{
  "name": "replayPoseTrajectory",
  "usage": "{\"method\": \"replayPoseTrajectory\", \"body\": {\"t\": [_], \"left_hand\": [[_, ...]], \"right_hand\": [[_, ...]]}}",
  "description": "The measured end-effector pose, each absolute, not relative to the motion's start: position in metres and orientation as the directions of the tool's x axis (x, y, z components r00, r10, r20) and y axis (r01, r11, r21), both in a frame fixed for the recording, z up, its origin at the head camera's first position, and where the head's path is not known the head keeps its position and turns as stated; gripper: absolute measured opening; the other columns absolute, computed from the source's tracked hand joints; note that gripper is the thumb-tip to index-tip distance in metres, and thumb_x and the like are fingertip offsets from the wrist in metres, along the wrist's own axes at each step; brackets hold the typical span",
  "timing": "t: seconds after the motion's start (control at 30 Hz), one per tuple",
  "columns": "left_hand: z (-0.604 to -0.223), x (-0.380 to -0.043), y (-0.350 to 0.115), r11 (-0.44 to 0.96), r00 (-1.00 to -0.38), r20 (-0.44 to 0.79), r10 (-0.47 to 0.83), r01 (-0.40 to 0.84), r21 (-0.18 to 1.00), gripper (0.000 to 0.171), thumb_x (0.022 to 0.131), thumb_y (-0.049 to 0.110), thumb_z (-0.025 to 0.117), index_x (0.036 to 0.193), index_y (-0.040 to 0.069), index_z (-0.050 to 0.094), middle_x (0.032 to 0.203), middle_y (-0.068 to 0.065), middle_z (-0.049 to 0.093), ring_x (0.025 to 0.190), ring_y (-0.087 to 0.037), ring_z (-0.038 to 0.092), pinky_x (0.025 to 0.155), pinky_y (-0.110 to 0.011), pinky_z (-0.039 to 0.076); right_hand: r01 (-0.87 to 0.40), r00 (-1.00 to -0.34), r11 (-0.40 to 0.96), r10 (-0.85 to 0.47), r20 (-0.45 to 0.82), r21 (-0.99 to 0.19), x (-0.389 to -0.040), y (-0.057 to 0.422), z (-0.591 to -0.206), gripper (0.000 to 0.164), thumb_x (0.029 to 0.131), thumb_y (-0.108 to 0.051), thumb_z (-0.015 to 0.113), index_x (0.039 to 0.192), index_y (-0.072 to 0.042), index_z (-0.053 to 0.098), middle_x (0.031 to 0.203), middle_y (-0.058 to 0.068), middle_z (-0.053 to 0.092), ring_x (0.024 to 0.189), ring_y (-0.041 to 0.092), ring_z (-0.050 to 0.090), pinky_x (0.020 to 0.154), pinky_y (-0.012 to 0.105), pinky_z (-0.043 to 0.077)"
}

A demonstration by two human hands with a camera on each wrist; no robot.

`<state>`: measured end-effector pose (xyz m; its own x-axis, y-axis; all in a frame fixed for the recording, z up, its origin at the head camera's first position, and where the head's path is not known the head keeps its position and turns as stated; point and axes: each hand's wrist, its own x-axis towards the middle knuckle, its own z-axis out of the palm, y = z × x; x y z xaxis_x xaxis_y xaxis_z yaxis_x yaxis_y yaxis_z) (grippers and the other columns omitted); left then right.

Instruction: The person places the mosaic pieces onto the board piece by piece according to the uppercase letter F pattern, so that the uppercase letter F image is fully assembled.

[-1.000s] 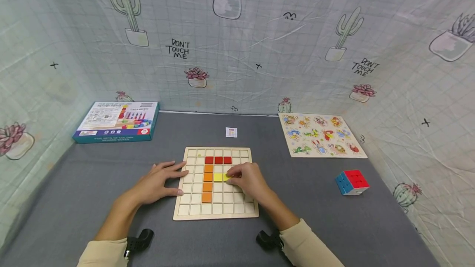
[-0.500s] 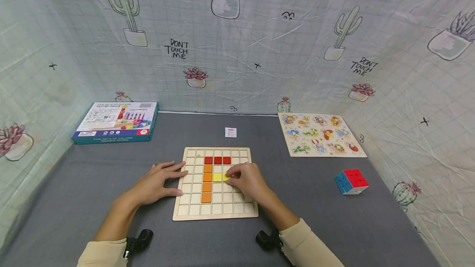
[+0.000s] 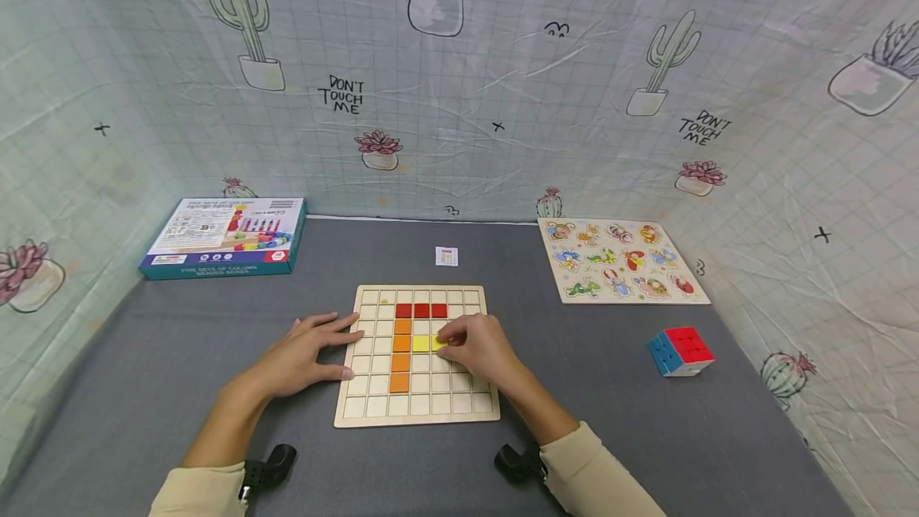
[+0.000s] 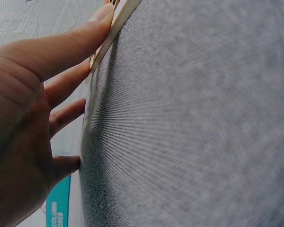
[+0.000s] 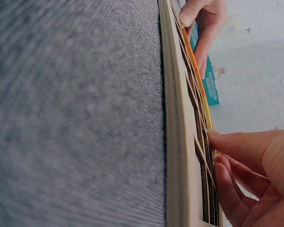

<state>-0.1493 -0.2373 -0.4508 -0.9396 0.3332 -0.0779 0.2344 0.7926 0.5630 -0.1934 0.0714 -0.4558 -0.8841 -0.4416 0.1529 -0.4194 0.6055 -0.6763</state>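
A wooden grid board (image 3: 418, 413) lies flat on the grey cloth. Three red tiles (image 3: 421, 310) fill a row near its top, and a column of orange tiles (image 3: 400, 362) runs below the leftmost red one. Beside that column sits a yellow tile (image 3: 420, 343). To its right, my right hand (image 3: 479, 348) pinches a second yellow tile (image 3: 435, 343) between thumb and fingers at a cell, partly hiding it. My left hand (image 3: 309, 349) has its fingers spread, the tips touching the board's left edge; the left wrist view shows the thumb (image 4: 102, 14) against that edge.
Behind the board lies a small printed card (image 3: 447, 256). At the back left is a teal box (image 3: 224, 236). An insect picture board (image 3: 623, 262) lies at the back right, with a puzzle cube (image 3: 681, 353) in front of it. A patterned curtain (image 3: 502, 166) encloses the table.
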Motion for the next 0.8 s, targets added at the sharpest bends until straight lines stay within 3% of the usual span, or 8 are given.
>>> {"method": "replayPoseTrajectory", "body": {"t": [0.3, 0.6, 0.8], "left_hand": [[-0.451, -0.151, -0.236, 0.793, -0.938, -0.084, 0.336, 0.234, 0.563, 0.066, 0.084, 0.043, 0.081, 0.142, 0.018, 0.063, 0.163, -0.006, 0.044, 0.151, -0.044, 0.029, 0.119, -0.079, 0.006], [-0.453, -0.146, -0.233, 0.802, -0.942, -0.058, 0.331, 0.248, 0.544, 0.063, 0.086, 0.039, 0.08, 0.141, 0.015, 0.063, 0.161, -0.008, 0.046, 0.15, -0.046, 0.031, 0.116, -0.081, 0.008], [-0.456, -0.138, -0.233, 0.831, -0.953, -0.033, 0.3, 0.244, 0.5, 0.061, 0.085, 0.041, 0.079, 0.139, 0.017, 0.065, 0.157, -0.01, 0.052, 0.147, -0.046, 0.038, 0.114, -0.083, 0.015]], "right_hand": [[-0.391, -0.894, 0.603, -0.429, 0.13, -0.696, -0.191, 0.074, -0.455, 0.016, 0.08, -0.005, 0.086, 0.095, -0.008, 0.082, 0.095, 0.005, 0.08, 0.073, 0.007, 0.063, 0.065, 0.015, 0.052], [-0.326, -0.899, 0.441, -0.418, 0.13, -0.837, -0.187, 0.09, -0.464, 0.029, 0.086, -0.01, 0.081, 0.114, -0.005, 0.077, 0.135, 0.014, 0.068, 0.097, 0.023, 0.075, 0.082, 0.018, 0.06], [-0.362, -0.891, 0.408, -0.416, 0.182, -0.838, -0.189, 0.1, -0.458, 0.042, 0.091, -0.017, 0.077, 0.13, -0.004, 0.069, 0.147, 0.017, 0.059, 0.119, 0.032, 0.067, 0.091, 0.039, 0.062]]}}
